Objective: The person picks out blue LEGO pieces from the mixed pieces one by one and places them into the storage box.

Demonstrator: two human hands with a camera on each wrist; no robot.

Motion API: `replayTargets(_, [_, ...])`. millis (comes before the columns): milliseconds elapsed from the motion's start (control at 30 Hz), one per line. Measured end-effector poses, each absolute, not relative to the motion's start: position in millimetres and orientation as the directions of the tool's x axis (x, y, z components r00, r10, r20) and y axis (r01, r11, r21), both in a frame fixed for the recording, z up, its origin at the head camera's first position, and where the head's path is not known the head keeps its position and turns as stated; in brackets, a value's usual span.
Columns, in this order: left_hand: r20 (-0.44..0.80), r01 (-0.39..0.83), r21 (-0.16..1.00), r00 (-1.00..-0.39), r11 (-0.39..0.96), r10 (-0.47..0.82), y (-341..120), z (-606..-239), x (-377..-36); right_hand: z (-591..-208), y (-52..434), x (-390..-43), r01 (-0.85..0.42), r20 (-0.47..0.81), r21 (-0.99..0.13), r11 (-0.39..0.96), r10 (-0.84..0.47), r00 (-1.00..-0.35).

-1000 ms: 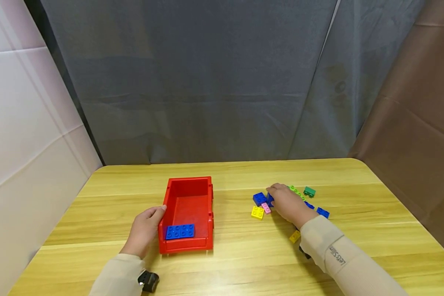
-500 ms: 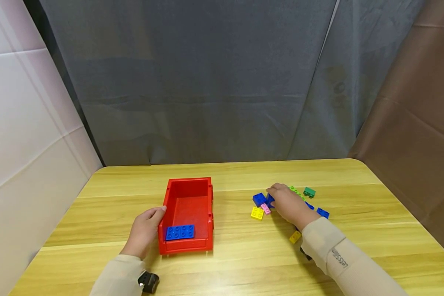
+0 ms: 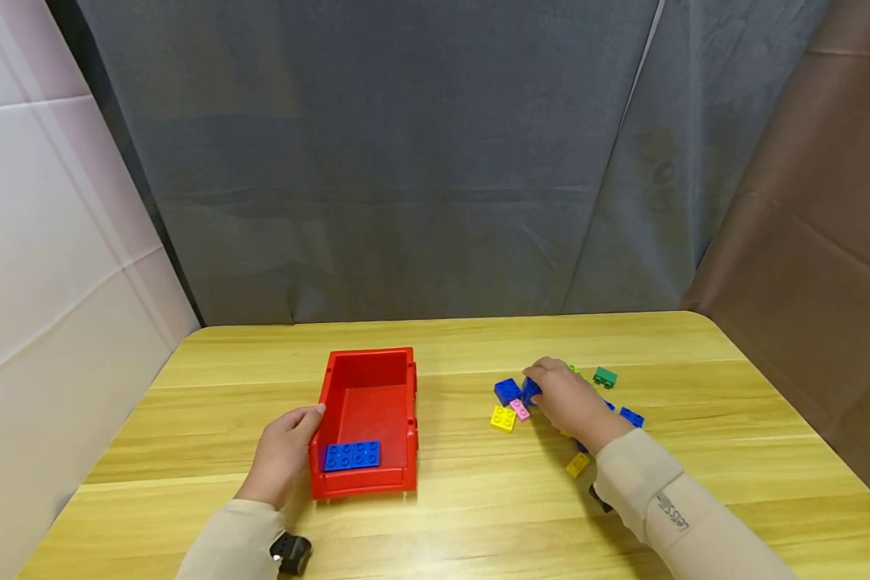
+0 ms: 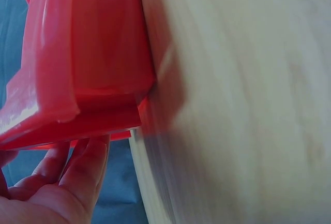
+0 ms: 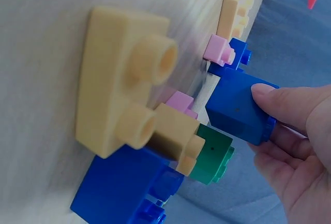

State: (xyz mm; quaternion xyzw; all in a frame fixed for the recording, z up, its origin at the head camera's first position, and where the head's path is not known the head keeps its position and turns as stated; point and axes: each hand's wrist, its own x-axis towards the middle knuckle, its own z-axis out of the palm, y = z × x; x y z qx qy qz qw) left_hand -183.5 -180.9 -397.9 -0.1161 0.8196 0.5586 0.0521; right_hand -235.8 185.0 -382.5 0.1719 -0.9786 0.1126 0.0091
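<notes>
My left hand (image 3: 284, 447) grips the left rim of a red plastic bin (image 3: 377, 407) standing on the table. In the left wrist view its fingers (image 4: 85, 169) curl up against the underside of the rim. Two blue studded bricks (image 3: 352, 456) lie side by side at the bin's near end. Over at the pile, my right hand (image 3: 569, 400) pinches a blue brick (image 5: 235, 105) between thumb and fingers. Close to that brick are another blue brick (image 3: 507, 391), a small pink brick (image 3: 519, 410) and a yellow brick (image 3: 503, 419).
Beyond and beside the right hand lie a dark green brick (image 3: 605, 377), a blue brick (image 3: 631, 416) and a yellow brick (image 3: 577, 464). The forearm hides part of the pile. Grey cloth (image 3: 406, 177) hangs behind the wooden table (image 3: 471, 515).
My right hand has shifted very slightly, and a bit more of the pinched blue brick shows. The left hand and the bin stay where they were.
</notes>
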Motion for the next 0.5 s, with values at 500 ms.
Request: replayTargets(500, [-0.227,-0.260,0.897,-0.965,0.357,-0.132,-179.0,-396.6,-182.8,-368.0,185.7,-223.6,-0.362,0.126,-0.217,0.907,-0.342,-0.931])
